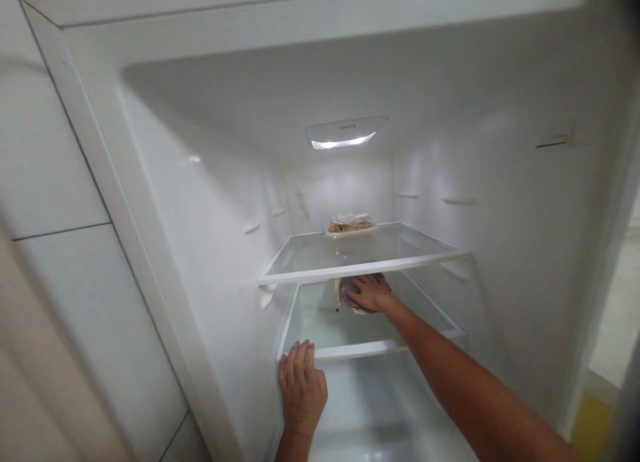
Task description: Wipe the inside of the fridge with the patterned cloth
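Note:
My right hand (370,293) reaches deep into a fridge and presses a crumpled grey-brown cloth (347,290) against the lower glass shelf (320,322). Its fingers lie over the cloth, and part of the cloth is hidden beneath them and behind the upper shelf's edge. My left hand (303,385) has its fingers curled over the front left corner of that same lower shelf, gripping the white rim. A small dark speck sits on the glass just left of the cloth.
Above, another glass shelf (305,255) carries a white tray of wrapped food (351,225) at the back. A lit lamp (345,134) is set in the ceiling. Moulded shelf supports (459,201) stick out from the side walls. A tiled wall (65,149) borders the fridge on the left.

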`<state>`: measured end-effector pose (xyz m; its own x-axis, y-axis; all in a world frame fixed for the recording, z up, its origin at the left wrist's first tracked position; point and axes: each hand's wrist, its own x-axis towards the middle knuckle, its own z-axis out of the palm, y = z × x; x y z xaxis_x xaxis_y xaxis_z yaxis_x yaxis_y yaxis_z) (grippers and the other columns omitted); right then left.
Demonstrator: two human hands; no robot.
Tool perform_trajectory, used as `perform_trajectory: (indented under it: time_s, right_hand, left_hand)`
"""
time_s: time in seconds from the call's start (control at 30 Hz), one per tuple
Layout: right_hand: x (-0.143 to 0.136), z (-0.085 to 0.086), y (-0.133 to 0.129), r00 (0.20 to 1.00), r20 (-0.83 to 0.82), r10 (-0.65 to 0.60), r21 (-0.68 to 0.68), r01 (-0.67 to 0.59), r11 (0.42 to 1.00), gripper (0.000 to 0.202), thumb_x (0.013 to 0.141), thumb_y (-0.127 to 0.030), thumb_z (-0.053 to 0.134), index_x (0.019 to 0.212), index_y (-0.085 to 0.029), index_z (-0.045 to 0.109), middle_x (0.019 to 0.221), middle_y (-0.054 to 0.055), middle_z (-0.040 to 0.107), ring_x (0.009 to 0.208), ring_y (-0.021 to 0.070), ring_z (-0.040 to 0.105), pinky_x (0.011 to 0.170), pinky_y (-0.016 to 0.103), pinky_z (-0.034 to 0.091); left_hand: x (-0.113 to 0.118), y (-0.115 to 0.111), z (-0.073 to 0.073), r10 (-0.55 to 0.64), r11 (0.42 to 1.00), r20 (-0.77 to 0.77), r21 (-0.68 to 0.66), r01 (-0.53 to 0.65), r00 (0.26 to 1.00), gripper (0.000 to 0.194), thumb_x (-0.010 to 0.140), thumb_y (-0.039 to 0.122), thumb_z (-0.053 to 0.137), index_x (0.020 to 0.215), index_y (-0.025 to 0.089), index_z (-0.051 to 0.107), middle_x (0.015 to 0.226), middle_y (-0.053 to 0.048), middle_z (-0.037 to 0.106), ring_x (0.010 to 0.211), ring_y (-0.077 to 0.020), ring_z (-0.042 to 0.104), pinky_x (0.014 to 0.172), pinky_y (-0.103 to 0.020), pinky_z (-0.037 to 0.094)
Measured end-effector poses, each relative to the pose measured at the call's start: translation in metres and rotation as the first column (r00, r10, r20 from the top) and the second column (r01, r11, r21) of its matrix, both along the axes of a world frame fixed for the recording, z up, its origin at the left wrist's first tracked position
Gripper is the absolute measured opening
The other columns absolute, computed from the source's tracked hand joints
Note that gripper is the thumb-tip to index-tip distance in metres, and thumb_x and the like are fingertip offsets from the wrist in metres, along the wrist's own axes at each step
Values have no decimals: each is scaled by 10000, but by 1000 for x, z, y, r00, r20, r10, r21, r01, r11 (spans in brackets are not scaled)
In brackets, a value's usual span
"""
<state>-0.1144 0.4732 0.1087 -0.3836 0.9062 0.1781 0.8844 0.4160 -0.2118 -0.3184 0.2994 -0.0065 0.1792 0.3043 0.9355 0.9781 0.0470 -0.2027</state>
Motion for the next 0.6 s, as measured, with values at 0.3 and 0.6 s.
perform_trajectory:
  time_s: [0.3, 0.6]
  right_hand:
    - [90, -3, -46, 985, 44, -169, 140, 161, 977, 487, 961, -460, 387, 1321, -198, 584, 1379, 156, 603, 1262, 319, 552, 1059, 483, 391]
    - [103, -19, -121, 985, 65, -159, 107, 151, 983, 766, 874, -714, 400, 1460, -229, 485, 1557, 135, 448, 1415, 388, 394, 1138, 588, 298]
  left_hand:
    - [6, -12, 14, -33, 997, 58, -61, 37, 998, 407, 821, 69, 529, 1224, 83, 589, 1207, -146, 694, 1184, -300, 595, 1111, -512, 383]
    - [9, -24, 21, -48, 983, 136, -172, 71, 990, 474, 820, 74, 509, 1289, 74, 579, 1313, -158, 646, 1260, -303, 562, 1163, -511, 366]
